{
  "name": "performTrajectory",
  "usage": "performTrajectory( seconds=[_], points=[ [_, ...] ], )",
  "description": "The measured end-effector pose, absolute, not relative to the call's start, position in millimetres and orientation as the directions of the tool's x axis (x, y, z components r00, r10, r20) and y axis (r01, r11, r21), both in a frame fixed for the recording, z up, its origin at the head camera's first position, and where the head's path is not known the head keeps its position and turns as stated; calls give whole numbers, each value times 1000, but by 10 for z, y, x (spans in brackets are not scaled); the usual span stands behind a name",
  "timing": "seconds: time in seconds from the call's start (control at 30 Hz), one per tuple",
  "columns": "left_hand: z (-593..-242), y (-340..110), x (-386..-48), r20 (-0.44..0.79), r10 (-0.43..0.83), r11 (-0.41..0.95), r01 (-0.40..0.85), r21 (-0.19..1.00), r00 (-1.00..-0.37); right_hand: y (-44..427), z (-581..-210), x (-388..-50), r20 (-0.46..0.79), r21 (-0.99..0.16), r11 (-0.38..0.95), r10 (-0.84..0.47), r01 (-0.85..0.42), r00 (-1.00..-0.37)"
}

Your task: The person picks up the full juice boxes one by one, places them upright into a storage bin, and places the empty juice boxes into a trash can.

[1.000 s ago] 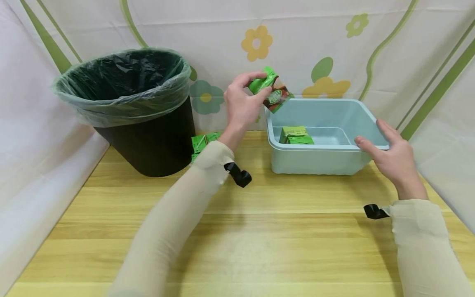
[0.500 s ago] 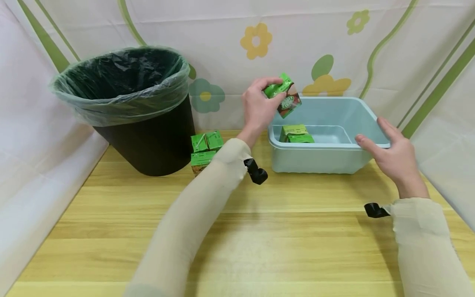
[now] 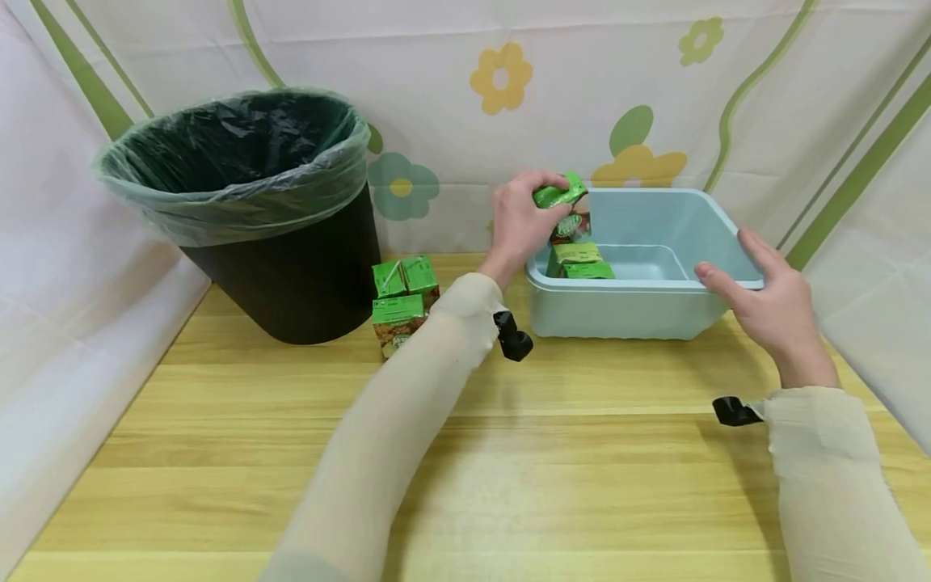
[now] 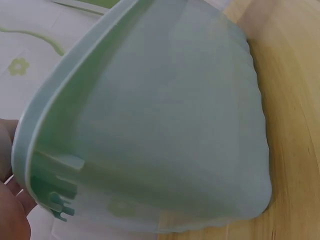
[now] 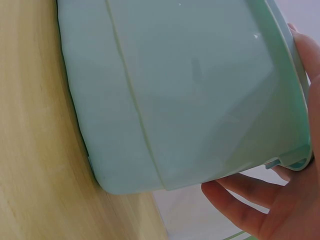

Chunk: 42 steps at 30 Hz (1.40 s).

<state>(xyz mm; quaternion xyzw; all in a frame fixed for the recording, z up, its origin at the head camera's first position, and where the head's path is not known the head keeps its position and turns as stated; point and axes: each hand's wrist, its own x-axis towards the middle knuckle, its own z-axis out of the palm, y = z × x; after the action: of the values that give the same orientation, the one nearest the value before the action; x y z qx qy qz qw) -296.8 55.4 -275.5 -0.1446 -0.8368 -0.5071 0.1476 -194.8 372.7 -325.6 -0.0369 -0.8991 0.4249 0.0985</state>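
Your left hand (image 3: 525, 212) pinches the green-topped drink carton (image 3: 573, 224) at the left end of the blue plastic tub (image 3: 611, 314), near 2 boxes (image 3: 578, 254) inside, while your right hand (image 3: 778, 311) grips its right rim, apparently for steadiness.

This is a booth-like nook curtained on three sides; whether it stands in a home or a lab cannot be told. A flower-printed curtain (image 3: 429, 89) hangs across the top of the frame, pale cloth (image 3: 65, 339) fills the left and right edges, and a wood-grain tabletop (image 3: 567, 493) spans the bottom.
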Motion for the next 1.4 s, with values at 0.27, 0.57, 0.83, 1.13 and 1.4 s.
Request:
performTrajectory(
  seconds=[0.27, 0.57, 0.83, 1.13, 1.4],
  points=[
    [-2723, 654, -2991, 352, 154, 513, 379, 770, -923, 3736, -3246, -1954, 148, -772, 635, 155, -16, -977],
    [-2700, 710, -3008, 247, 217, 577, 329, 748, -944, 3768, -3252, -1956, 151, -774, 633, 155, -19, -976],
    [-2729, 741, -3040, 199, 294, 664, 349, 662, -935, 3777, -3275, -1938, 137, -779, 628, 157, -8, -978],
    [-2757, 724, -3082, 197, 343, 702, 390, 595, -918, 3762, -3277, -1948, 135, -775, 632, 152, -9, -979],
    [-2735, 705, -3061, 120, 373, 714, 367, 596, -920, 3748, -3285, -1952, 129, -778, 628, 150, -6, -980]
  ],
)
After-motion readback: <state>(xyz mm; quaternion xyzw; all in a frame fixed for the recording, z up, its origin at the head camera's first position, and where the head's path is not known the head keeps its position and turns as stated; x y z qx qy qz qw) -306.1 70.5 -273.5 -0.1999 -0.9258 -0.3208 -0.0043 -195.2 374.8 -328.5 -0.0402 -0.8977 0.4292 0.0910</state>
